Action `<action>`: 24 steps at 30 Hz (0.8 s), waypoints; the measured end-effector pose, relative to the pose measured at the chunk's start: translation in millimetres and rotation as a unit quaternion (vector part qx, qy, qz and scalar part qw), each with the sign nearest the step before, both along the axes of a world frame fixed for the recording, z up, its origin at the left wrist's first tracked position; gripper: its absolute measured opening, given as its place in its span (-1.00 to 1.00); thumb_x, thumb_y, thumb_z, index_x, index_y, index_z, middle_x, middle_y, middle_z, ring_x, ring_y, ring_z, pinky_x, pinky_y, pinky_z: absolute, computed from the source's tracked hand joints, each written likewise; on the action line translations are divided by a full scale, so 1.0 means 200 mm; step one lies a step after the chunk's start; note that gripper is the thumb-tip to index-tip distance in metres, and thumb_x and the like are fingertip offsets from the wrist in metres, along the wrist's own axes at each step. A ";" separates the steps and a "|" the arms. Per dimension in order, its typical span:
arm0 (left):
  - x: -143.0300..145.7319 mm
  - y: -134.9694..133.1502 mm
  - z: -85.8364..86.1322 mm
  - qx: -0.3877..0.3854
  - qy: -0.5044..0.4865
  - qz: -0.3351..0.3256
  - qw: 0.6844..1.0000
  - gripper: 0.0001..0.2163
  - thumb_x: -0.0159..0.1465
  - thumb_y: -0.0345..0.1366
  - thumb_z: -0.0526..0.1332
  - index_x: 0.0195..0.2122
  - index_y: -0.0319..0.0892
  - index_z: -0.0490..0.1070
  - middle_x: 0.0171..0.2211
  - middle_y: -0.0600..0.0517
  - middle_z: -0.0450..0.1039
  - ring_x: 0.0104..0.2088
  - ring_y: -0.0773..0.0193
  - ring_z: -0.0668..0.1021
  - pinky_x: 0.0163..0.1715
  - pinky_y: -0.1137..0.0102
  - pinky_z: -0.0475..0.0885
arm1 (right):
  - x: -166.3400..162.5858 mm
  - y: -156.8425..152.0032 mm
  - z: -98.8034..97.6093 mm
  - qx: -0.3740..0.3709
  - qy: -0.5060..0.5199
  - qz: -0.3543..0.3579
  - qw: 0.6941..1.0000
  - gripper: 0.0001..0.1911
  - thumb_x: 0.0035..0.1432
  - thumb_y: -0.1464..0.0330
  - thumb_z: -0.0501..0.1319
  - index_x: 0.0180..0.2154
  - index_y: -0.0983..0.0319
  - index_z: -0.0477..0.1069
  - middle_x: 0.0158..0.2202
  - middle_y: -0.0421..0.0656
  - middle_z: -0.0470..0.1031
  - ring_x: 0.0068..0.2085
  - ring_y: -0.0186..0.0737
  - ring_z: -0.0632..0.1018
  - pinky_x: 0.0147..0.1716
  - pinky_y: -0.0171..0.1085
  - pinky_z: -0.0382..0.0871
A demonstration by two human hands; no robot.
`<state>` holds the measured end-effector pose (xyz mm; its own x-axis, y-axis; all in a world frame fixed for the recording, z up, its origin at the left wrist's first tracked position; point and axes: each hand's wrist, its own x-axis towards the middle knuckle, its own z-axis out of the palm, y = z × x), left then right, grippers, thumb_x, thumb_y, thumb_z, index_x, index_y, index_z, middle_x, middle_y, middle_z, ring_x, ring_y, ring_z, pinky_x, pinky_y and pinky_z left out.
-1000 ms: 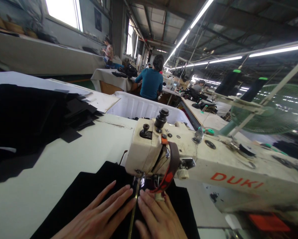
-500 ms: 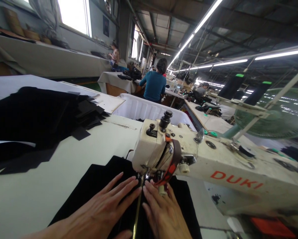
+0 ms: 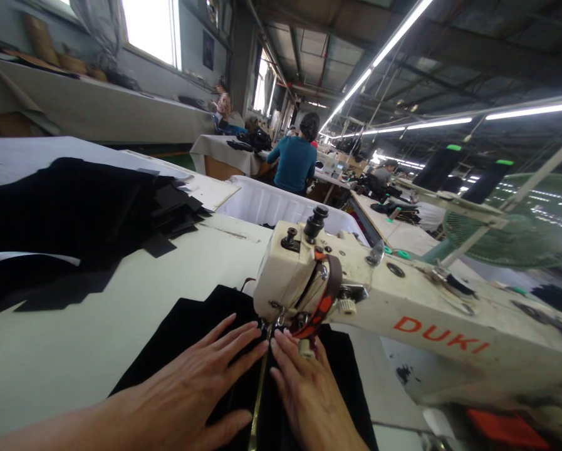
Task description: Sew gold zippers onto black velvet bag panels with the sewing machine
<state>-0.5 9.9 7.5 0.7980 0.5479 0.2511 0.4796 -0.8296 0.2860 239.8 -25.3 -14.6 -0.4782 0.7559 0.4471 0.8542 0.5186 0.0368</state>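
My left hand (image 3: 191, 385) lies flat with fingers spread on a black fabric piece (image 3: 191, 326), fingertips close to the needle of a cream sewing machine (image 3: 403, 313) marked DUKI. My right hand (image 3: 309, 394) lies flat on the same fabric just right of a thin brass-coloured strip (image 3: 258, 401) that runs between the two hands toward the presser foot. Both hands press the cloth down on the white table (image 3: 74, 351). The needle itself is hidden behind the machine head.
A pile of black cut pieces (image 3: 74, 219) lies at the left of the table. A white plastic bin (image 3: 271, 203) stands behind the machine. A green fan (image 3: 520, 219) is at the right. A person in a teal top (image 3: 294, 160) sits ahead with their back turned.
Both hands have slid forward with the fabric toward the machine head. The view has shifted a little to the left and down.
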 end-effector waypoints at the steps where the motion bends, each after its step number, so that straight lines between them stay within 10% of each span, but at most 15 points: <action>1: 0.00 0.00 0.00 -0.003 -0.006 -0.002 1.000 -0.30 0.32 -0.16 0.25 0.42 0.01 -0.03 0.37 -0.09 0.10 0.32 -0.09 0.24 0.28 -0.03 0.18 | 0.00 0.00 0.00 -0.004 -0.001 0.003 1.000 -0.60 0.48 0.31 -0.08 0.16 0.23 0.39 0.06 -0.12 0.56 0.03 -0.13 0.60 0.21 0.00 0.34; 16: 0.03 0.05 0.00 0.002 0.052 -0.021 0.998 -0.36 0.38 -0.07 0.17 0.41 -0.09 0.00 0.37 -0.19 0.09 0.38 -0.02 0.12 0.34 -0.05 -0.01 | -0.01 0.00 0.09 -0.085 -0.004 0.000 0.996 -0.63 0.41 0.41 0.06 0.20 0.24 0.35 0.20 -0.06 0.43 0.22 -0.09 0.42 0.28 0.05 0.22; 20: 0.00 -0.16 0.02 -0.007 0.075 0.006 0.997 -0.46 0.47 -0.06 0.02 0.40 -0.17 0.04 0.39 -0.18 0.06 0.40 0.00 0.06 0.35 -0.06 -0.02 | -0.05 -0.16 0.14 -0.131 0.036 -0.019 0.991 -0.62 0.39 0.39 0.09 0.19 0.29 0.35 0.21 -0.01 0.41 0.23 -0.10 0.40 0.29 0.01 0.20; 24: -0.06 -0.47 -0.04 -0.016 0.044 0.008 0.999 -0.12 0.28 0.02 0.28 0.45 -0.20 -0.20 0.43 -0.20 -0.16 0.40 -0.10 0.00 0.34 -0.08 -0.01 | -0.12 -0.37 0.13 -0.162 0.098 -0.005 0.982 -0.47 0.35 0.19 0.18 0.23 0.33 0.29 0.22 0.04 0.37 0.27 -0.08 0.35 0.34 0.00 0.12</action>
